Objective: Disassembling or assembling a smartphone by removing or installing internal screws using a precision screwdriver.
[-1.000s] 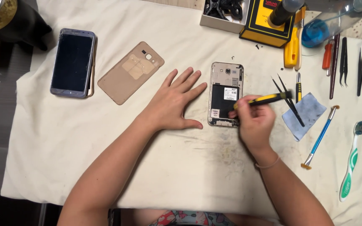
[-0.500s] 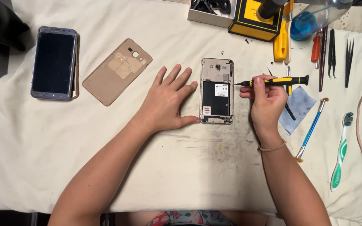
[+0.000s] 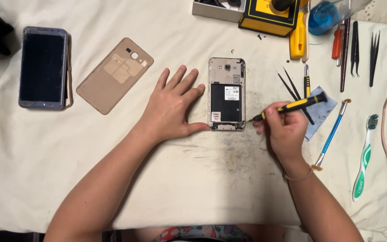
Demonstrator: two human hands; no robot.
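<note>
An opened phone lies back-side up on the white cloth, its battery bay bare. My left hand rests flat beside it, fingers spread, thumb tip touching the phone's lower left corner. My right hand grips a black and yellow screwdriver, whose tip points at the phone's lower right corner. The gold back cover lies to the left.
A second phone lies screen up at far left. Black tweezers, a blue wipe, a blue-handled tool, a green toothbrush, a yellow tool case and several more tools crowd the right and back.
My right hand has come down from the phone's upper right side to its lower right corner, tilting the screwdriver tip toward it. My left hand has stayed flat beside the phone.
</note>
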